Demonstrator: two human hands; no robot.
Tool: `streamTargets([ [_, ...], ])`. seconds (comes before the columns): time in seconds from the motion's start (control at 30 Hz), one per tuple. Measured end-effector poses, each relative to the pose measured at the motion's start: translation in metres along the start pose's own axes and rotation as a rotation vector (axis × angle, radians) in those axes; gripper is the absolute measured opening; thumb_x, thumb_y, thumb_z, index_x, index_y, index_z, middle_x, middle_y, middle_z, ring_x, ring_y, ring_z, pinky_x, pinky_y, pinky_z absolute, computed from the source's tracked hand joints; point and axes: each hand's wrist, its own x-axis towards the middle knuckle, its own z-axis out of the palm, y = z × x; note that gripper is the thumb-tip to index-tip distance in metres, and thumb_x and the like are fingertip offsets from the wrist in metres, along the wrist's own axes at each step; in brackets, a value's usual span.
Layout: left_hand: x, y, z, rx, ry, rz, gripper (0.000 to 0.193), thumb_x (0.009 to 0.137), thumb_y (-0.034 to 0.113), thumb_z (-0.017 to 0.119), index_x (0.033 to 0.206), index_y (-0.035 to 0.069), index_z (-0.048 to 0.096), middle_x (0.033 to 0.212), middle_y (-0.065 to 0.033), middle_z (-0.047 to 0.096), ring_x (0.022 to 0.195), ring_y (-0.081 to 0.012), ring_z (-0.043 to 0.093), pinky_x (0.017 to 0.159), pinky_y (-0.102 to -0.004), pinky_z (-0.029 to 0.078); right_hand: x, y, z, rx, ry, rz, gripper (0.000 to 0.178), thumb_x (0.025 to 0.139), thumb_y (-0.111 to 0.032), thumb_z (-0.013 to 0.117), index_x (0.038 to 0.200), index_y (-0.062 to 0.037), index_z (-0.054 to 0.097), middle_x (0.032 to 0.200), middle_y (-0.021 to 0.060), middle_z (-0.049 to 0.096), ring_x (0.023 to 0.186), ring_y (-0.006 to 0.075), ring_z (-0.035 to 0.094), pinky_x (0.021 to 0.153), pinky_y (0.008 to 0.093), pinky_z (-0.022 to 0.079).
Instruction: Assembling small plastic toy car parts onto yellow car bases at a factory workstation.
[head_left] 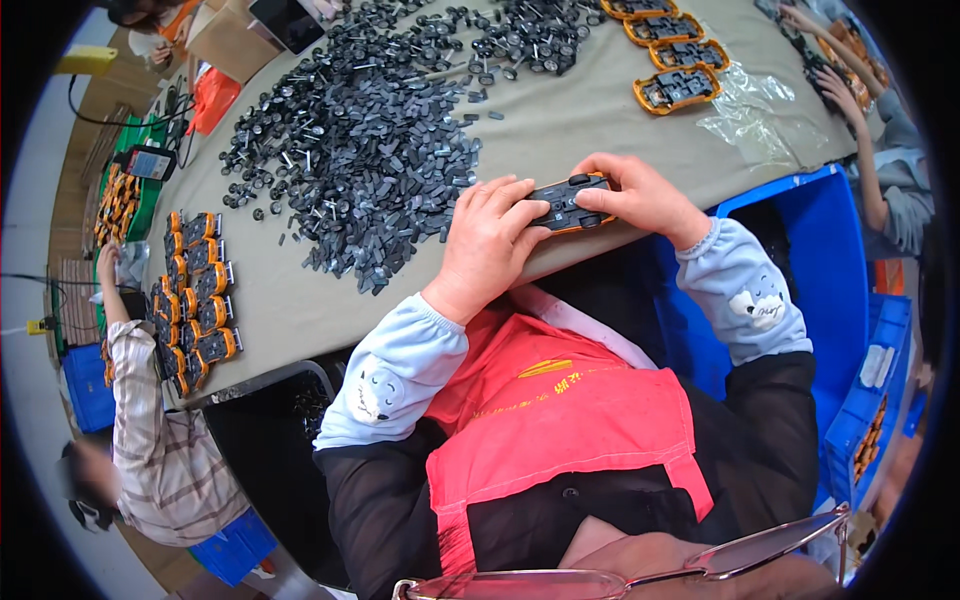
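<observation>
Both my hands hold one toy car (561,207) over the table's near edge, its black underside facing up and an orange rim of the body showing below. My left hand (490,232) closes on its left end, fingers bent over the chassis. My right hand (640,197) grips the right end, with the thumb pressed on the chassis and the fingers behind it. Just left of my left hand lies a wide heap of small dark flat plastic pieces (390,170). Wheel-and-axle sets (530,35) are piled behind it.
A row of upturned orange toy cars (677,90) lies at the far right beside clear plastic film (750,105). More orange cars (200,300) stand in rows at the left. A blue bin (830,260) is at my right, a black bin (270,430) at my left. Other people work around the table.
</observation>
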Motion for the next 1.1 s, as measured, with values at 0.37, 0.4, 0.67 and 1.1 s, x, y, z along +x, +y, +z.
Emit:
streamTargets([
  [0.37,-0.029,0.049,-0.024,-1.168,0.398,-1.002,0.042,0.098,0.019,0.061,0.135,0.003,0.048,0.117,-0.0078,0.06,0.1,-0.0157,0.062,0.08,-0.0327,0.055,-0.005,-0.04,0.059,0.302,0.271,-0.243,0.026,0.089,-0.008,0.069,0.112,0.0005,0.062,0.098,0.0035,0.064,0.093,0.0117,0.061,0.084,0.0274,0.05],
  [0.4,-0.039,0.041,-0.012,-1.307,0.264,-0.933,0.035,0.098,0.019,0.062,0.129,0.003,0.055,0.111,-0.0048,0.063,0.1,-0.0141,0.062,0.083,-0.0328,0.053,-0.009,-0.048,0.068,0.304,0.26,-0.293,0.025,0.09,-0.007,0.067,0.112,0.0011,0.062,0.099,0.0041,0.064,0.096,0.0123,0.06,0.085,0.0273,0.05],
  [0.67,-0.118,0.004,-0.094,-1.223,0.758,-0.917,0.033,0.099,0.021,0.061,0.122,-0.002,0.059,0.111,-0.0098,0.069,0.097,-0.0205,0.07,0.091,-0.036,0.057,0.012,-0.089,0.109,-0.054,0.092,-0.587,0.041,0.088,-0.001,0.064,0.128,-0.0042,0.057,0.127,0.0101,0.054,0.117,0.0212,0.055,0.09,0.0315,0.049],
  [1.1,-0.344,-0.231,-0.351,-0.839,1.1,-1.345,0.019,0.097,0.024,0.065,0.105,0.007,0.066,0.094,-0.0089,0.072,0.082,-0.0228,0.067,0.07,-0.0375,0.054,0.036,-0.014,0.079,-0.171,0.272,-0.306,0.011,0.093,0.001,0.059,0.104,0.0004,0.062,0.102,0.0072,0.059,0.094,0.0176,0.058,0.085,0.0272,0.046],
])
